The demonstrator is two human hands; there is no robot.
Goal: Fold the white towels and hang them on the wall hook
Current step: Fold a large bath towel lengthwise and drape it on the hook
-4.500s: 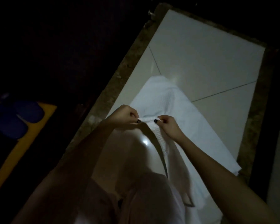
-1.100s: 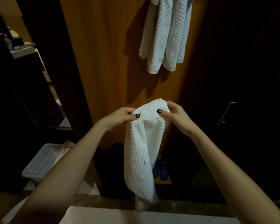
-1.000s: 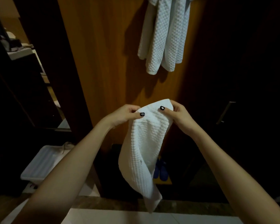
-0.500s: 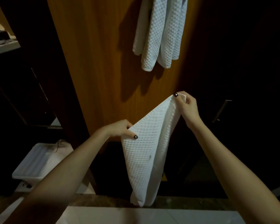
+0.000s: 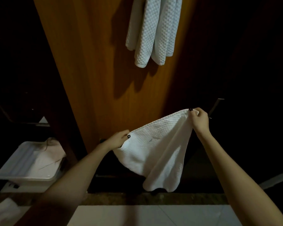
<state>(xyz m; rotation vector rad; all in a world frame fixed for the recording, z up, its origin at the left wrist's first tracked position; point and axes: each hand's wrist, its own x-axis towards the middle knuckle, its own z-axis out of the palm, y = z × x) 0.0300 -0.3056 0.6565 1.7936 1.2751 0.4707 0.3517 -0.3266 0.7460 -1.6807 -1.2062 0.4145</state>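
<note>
the white towel (image 5: pixel 155 154) hangs in the air in front of the wooden panel (image 5: pixel 96 70), below the towels already hung (image 5: pixel 152 30) high on it; the hook itself is out of view. the left hand (image 5: pixel 117 141) pinches the towel's lower left edge between thumb and fingers, and the right hand (image 5: pixel 200 120) pinches its upper corner, higher and further from the panel. the cloth sags between them and a loose fold droops below. it looks soft, light and limp, with a waffle weave that should not slip in the hand. in this dim light its layers are hard to count, perhaps two. holding at the corners, as here, seems best for bringing the edges together.
</note>
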